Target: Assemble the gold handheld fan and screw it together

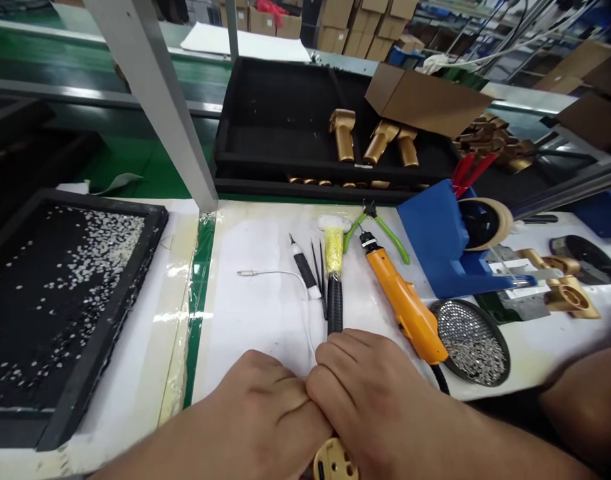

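My left hand (268, 420) and my right hand (373, 400) are pressed together at the bottom centre, fingers curled. Between them the round end of a gold-coloured housing (335, 461) shows, with a dark slot and small holes. Both hands are closed round this part; the rest of it is hidden. Just beyond my knuckles lies a hammer (334, 267) with yellow tape near its white head. Left of it are tweezers (319, 277), a black-and-white pen-like tool (305, 267) and a white cable (270, 272). An orange electric screwdriver (403, 297) rests to the right.
Green-handled cutters (391, 239) lie near a blue holder (428, 233). A dish of small screws (473, 347) stands at right. On the left is a black tray (20, 333) with many small pale pieces. Gold housings (343, 137) lie in the black tray behind. A metal post (160, 93) rises at left.
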Demonstrator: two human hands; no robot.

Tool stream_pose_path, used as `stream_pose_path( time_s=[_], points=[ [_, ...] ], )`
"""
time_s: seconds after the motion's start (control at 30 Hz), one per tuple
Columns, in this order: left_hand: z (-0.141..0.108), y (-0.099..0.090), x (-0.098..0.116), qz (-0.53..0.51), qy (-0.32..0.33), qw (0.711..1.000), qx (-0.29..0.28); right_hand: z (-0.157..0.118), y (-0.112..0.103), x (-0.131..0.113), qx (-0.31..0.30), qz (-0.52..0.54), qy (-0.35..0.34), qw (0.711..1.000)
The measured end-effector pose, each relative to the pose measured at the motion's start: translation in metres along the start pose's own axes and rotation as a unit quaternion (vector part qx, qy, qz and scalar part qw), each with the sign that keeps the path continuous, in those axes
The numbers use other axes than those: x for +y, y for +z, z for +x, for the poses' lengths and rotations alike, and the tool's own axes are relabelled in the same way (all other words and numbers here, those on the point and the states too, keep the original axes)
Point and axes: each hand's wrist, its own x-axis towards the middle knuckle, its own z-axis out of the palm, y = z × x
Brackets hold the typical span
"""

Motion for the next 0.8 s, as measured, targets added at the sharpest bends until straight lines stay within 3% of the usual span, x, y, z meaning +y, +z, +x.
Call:
stream_pose_path(
  time_s=[0.23, 0.33, 0.47, 0.53, 0.57, 0.67, 0.73, 0.77, 0.8],
  points=[
    [0.0, -0.001, 0.003, -0.022, -0.006, 1.0, -0.018, -0.003, 0.004, 0.002, 0.028, 0.053, -0.014, 0.998],
    [0.001, -0.003, 0.003, -0.014, 0.009, 0.999, 0.032, -0.002, 0.008, 0.004, 0.043, 0.063, -0.006, 0.997],
    [0.002, -0.012, 0.007, -0.081, -0.066, 0.991, 0.089, -0.005, 0.018, -0.002, 0.131, 0.187, 0.048, 0.972],
    [0.001, -0.014, 0.011, -0.199, -0.137, 0.961, 0.139, -0.01, 0.024, -0.012, 0.138, 0.308, 0.114, 0.935],
    [0.0, -0.012, 0.013, -0.265, -0.18, 0.931, 0.174, -0.014, 0.027, -0.018, 0.124, 0.359, 0.168, 0.91],
    [-0.007, -0.003, 0.017, -0.434, -0.31, 0.811, 0.242, -0.026, 0.034, -0.035, 0.101, 0.445, 0.34, 0.822],
    [-0.012, 0.004, 0.02, -0.501, -0.359, 0.747, 0.248, -0.031, 0.033, -0.04, 0.14, 0.494, 0.383, 0.768],
    [-0.015, 0.006, 0.022, -0.516, -0.368, 0.736, 0.238, -0.033, 0.03, -0.04, 0.157, 0.524, 0.392, 0.74],
    [-0.018, 0.007, 0.025, -0.508, -0.367, 0.746, 0.226, -0.034, 0.025, -0.039, 0.162, 0.555, 0.401, 0.711]
  ],
)
